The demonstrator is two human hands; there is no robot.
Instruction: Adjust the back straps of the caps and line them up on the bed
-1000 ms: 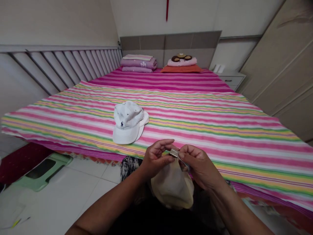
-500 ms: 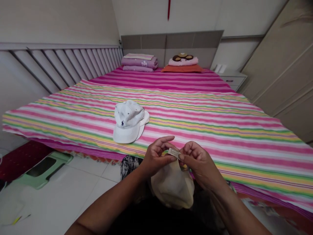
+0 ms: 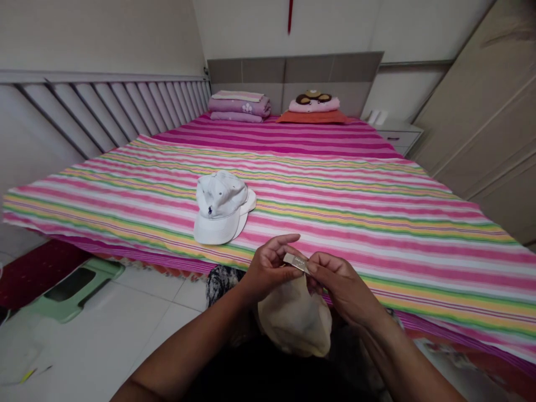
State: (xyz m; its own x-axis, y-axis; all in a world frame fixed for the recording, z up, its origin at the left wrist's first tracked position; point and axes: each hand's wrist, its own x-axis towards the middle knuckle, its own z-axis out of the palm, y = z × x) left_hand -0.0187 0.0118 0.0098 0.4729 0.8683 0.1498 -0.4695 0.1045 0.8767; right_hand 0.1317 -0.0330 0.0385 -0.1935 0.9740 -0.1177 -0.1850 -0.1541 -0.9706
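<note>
A pale beige cap point(image 3: 295, 324) hangs over my lap, its crown toward me. Its back strap point(image 3: 296, 262), light with rows of small dots, is pinched between both hands. My left hand point(image 3: 268, 265) grips the strap's left end between thumb and fingers, the index finger stretched out above it. With thumb and index finger, my right hand point(image 3: 337, 282) presses the strap's right end. The cap's brim is hidden. Farther off on the bed lies a white cap point(image 3: 221, 201) with a small dark logo, stacked on another white cap point(image 3: 250, 202).
The bed's striped sheet point(image 3: 377, 223) spreads before me. Folded purple bedding point(image 3: 238, 106) and a pink and orange pile point(image 3: 314, 114) lie by the headboard point(image 3: 259, 72). A green stool point(image 3: 69, 296) stands on the floor at left, and a nightstand point(image 3: 397, 137) at far right.
My right hand's fingers have closed in around the strap, and its thumb has shifted slightly. The strap is a little more exposed and tilted. The white caps have not moved.
</note>
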